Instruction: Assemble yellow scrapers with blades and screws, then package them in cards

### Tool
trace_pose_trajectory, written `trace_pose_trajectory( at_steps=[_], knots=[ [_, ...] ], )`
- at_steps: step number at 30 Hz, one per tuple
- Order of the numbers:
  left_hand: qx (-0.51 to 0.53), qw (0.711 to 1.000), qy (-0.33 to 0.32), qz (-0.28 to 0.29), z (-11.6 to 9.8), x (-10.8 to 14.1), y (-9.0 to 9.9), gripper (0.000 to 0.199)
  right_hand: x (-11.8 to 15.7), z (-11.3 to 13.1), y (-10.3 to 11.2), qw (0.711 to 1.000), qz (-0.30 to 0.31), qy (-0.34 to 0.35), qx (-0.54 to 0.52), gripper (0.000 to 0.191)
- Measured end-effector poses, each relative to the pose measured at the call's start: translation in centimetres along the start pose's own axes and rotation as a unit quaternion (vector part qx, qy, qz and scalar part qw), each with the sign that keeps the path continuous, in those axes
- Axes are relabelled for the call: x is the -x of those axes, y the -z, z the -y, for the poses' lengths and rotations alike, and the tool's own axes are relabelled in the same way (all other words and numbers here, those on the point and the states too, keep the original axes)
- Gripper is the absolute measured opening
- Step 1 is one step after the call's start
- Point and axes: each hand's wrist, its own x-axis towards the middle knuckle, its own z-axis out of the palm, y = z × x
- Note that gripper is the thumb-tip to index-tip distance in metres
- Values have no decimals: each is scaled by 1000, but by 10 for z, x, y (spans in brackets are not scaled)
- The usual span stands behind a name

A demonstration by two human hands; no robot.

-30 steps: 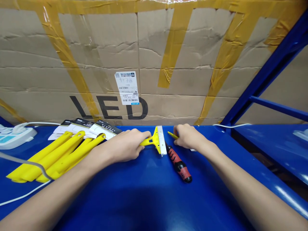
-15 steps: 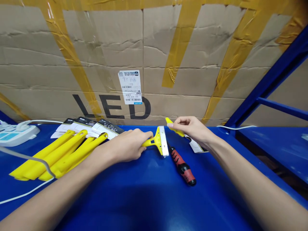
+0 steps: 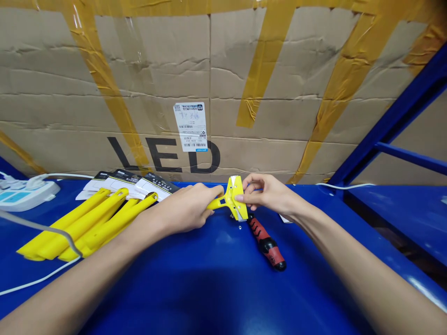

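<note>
My left hand (image 3: 190, 207) is wrapped round the handle of a yellow scraper (image 3: 217, 203), its head pointing right. My right hand (image 3: 267, 193) pinches a small yellow plate (image 3: 238, 190), which lies over the scraper's head with metal edges showing at its corners. Whether the plate is seated flat I cannot tell. Just below the head, a small screw or nut (image 3: 240, 227) lies on the blue surface. A screwdriver with a red and black handle (image 3: 268, 244) rests to the right, its tip hidden near the scraper head.
Several yellow handles (image 3: 94, 218) lie piled at the left, with printed cards (image 3: 157, 187) behind them. A white power strip (image 3: 30, 195) and cables stand at the far left. A large taped carton (image 3: 223, 93) walls off the back of the blue surface (image 3: 216, 288); blue metal framing (image 3: 394, 107) rises at right.
My right hand has moved left and brought the yellow plate onto the scraper's head, covering most of its metal strip. My left hand keeps its grip on the handle.
</note>
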Motion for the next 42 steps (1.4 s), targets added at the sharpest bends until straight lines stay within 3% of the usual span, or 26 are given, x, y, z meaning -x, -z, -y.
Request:
trace_pose_trajectory(
  at_steps=[8,17,25,31,37,42],
  knots=[
    [-7,1000,7,9,-4,1,7,25,0,-3,-2,997,72,20,-1,32],
    [24,999,19,22,3,0,3,28,-6,-11,-5,996,-8,67,51,59],
    [40,999,5,30,7,-1,4,22,-5,-12,-8,990,-21,123,59,52],
    [17,999,11,24,8,0,4,32,-4,-13,-8,992,-22,113,42,56],
    [39,999,10,32,10,0,5,26,-5,-14,-12,989,-54,128,42,59],
    [39,999,5,25,14,-1,2,26,-5,-13,-14,992,-59,107,26,74]
  ],
)
